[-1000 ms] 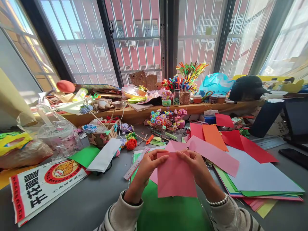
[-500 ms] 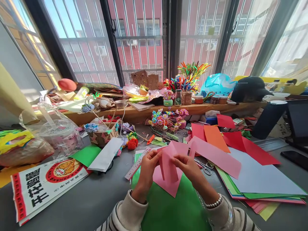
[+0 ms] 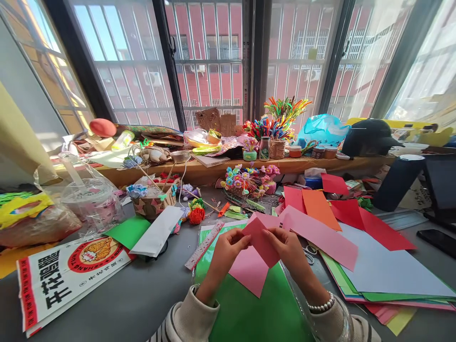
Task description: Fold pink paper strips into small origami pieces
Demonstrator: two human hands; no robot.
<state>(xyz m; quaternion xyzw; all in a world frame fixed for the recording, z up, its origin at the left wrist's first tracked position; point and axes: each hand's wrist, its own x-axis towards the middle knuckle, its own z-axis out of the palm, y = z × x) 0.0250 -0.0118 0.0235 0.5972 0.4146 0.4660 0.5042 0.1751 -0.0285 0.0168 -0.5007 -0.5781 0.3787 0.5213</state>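
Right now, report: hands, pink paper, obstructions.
Left hand and right hand both gripping the folded pink paper. Paper held above green sheet. Second pink sheet lies beneath; scissors beside right hand.

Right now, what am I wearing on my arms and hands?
Both sleeves are pale beige with ribbed cuffs and dark stripes further up. Your right hand has a silvery beaded bracelet at the wrist; your left hand shows no bracelet or glove.

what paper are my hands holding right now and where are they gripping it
Both hands, left and right, pinch the folded pink paper near its opposite side edges.
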